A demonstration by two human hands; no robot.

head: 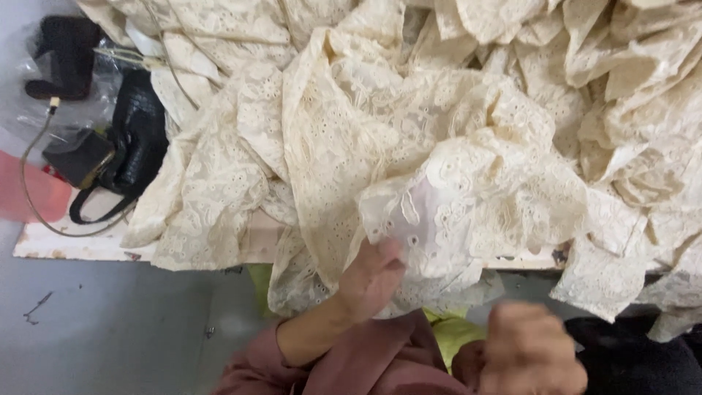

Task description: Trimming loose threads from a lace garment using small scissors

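A big heap of cream lace fabric pieces [409,124] covers the table and spills over its front edge. My left hand [371,278] reaches up from a dusty-pink sleeve and grips the lower edge of one cream lace piece [468,197] with a white lining. My right hand [530,351] is low at the bottom right, blurred, curled into a fist below the hanging fabric; nothing can be seen in it.
A black handbag [139,139] and a small dark box with a cable [77,157] lie at the table's left end, near a black object in clear plastic [66,55]. The table's white front edge [66,249] borders grey floor [110,329]. Yellow-green cloth [453,333] lies in my lap.
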